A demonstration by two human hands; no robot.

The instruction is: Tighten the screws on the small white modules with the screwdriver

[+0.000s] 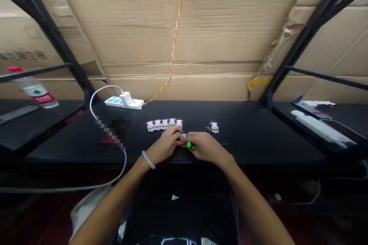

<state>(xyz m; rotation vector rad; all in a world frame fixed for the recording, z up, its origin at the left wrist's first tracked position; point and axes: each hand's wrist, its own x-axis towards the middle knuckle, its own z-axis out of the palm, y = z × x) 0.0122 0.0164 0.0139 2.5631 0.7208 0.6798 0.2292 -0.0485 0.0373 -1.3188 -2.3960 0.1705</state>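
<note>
My left hand (pixel 169 142), with a beaded bracelet at the wrist, has its fingers closed on a small white part (pixel 184 136), mostly hidden by both hands. Against the same part lie the closed fingertips of my right hand (pixel 205 146). That hand also holds a screwdriver (pixel 191 145) with a green and black handle, its grip largely covered by the palm. A thin rod (pixel 224 144) shows just to the right; I cannot tell whether it is the blade. Several white and purple modules (pixel 165 124) stand in a row beyond my left hand.
Another white and purple module (pixel 214 127) sits beyond my right hand, with tiny metal bits (pixel 207 127) beside it. A white power strip (pixel 112 102) with a plugged charger (pixel 125 98) lies back left, its cable (pixel 91 101) looping forward. Black frame posts (pixel 268 95) flank the black table (pixel 258 130).
</note>
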